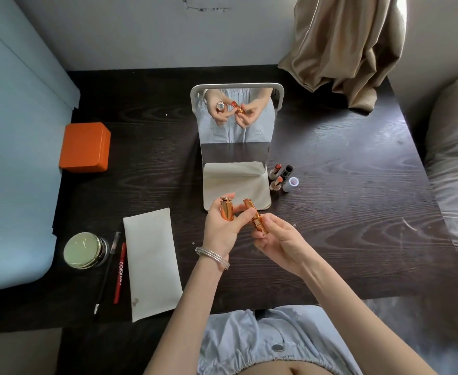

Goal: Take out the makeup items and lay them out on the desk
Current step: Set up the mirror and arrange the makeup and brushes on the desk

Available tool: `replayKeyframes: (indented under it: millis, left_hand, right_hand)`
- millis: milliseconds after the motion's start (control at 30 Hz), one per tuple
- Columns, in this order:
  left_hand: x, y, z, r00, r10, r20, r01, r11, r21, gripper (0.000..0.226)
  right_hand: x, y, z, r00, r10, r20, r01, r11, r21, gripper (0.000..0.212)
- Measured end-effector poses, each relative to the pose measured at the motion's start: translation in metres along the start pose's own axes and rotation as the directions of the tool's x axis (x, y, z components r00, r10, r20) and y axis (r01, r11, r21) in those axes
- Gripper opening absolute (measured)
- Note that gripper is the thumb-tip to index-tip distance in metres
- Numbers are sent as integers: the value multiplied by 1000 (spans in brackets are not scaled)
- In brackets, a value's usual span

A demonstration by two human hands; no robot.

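Both hands were held above the near edge of the dark desk point(357, 212). By the left hand point(221, 231) one gold lipstick cap point(226, 209) was gripped, fingers curled round it, its long axis nearly upright and its jewelled end turned away from the person. By the right hand point(279, 239) one gold lipstick tube point(255, 219) was pinched between thumb and curled fingers, tilted so that its open top pointed up and to the left, close to the cap but apart from it. Two silver bangles point(213, 257) were worn on the left wrist.

Beyond the hands one standing mirror point(236, 117) was seen, with the hands and the lipstick reflected in it. Just right of its base two uncapped lipsticks point(275, 170) and two caps point(287, 171) had been stood together. To the left one white pouch point(152, 263) lay flat, its long side running toward the person. Beside it one red pencil point(120, 272) and one thin black pencil point(107, 269) were laid parallel, pointing the same way, then one round jar point(83, 250) with a pale green lid. One orange box point(86, 147) was set farther back on the left.
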State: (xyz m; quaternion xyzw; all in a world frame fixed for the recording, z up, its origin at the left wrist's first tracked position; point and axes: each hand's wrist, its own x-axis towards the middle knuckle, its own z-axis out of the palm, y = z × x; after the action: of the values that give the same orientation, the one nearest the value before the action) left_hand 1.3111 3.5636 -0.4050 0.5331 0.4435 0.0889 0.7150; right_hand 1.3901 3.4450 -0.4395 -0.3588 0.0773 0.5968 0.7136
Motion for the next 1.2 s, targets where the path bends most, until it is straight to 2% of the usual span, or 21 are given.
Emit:
replayKeyframes:
  millis: [100, 233, 367, 433, 533, 633, 733, 867, 967, 1033, 1067, 1133, 1200]
  left_hand:
    - [-2, 1, 1, 997, 77, 2, -77, 992, 102, 44]
    - [-2, -1, 1, 994, 111, 6, -111, 987, 119, 40]
    - [-2, 0, -4, 989, 148, -20, -144, 980, 139, 41]
    - [-3, 1, -5, 982, 186, 6, -185, 968, 168, 42]
    - [-4, 2, -2, 973, 224, 60, -231, 954, 191, 43]
    - [-2, 4, -1, 965, 245, 95, -258, 949, 180, 41]
    - [-2, 6, -1, 961, 233, 147, -256, 953, 161, 40]
    - [0, 7, -2, 948, 221, 227, -265, 947, 181, 38]
    - [3, 7, 0, 956, 221, 190, -254, 952, 172, 37]
    - [5, 7, 0, 962, 232, 144, -255, 952, 168, 37]
    - [6, 7, -1, 962, 241, 126, -261, 950, 172, 38]
    - [7, 7, -2, 964, 245, 107, -261, 949, 175, 39]
    - [7, 6, -1, 965, 236, 115, -254, 952, 172, 38]
  right_hand:
    - [0, -1, 4, 996, 42, -78, -40, 999, 27, 28]
    - [3, 3, 11, 989, 64, -131, -60, 997, 38, 35]
    - [5, 10, 9, 996, -12, -86, 27, 985, 172, 26]
    - [5, 11, 8, 999, 0, -49, 10, 980, 199, 23]
    - [8, 10, 12, 998, 48, -33, -44, 991, 123, 23]
    - [10, 6, 12, 993, 26, -114, -26, 1000, 0, 29]
    - [8, 3, 11, 989, 39, -140, -54, 993, -105, 46]
    - [6, 1, 10, 983, 122, -140, -133, 988, -79, 51]
    - [6, 5, 9, 982, 73, -176, -78, 997, -20, 49]
    - [4, 6, 8, 993, -14, -120, 20, 999, 47, 38]
    - [2, 5, 7, 995, -44, -85, 50, 996, 69, 40]
    - [1, 2, 4, 997, -52, -51, 56, 996, 75, 47]
    - [2, -1, 5, 998, -9, -59, 12, 999, 53, 35]
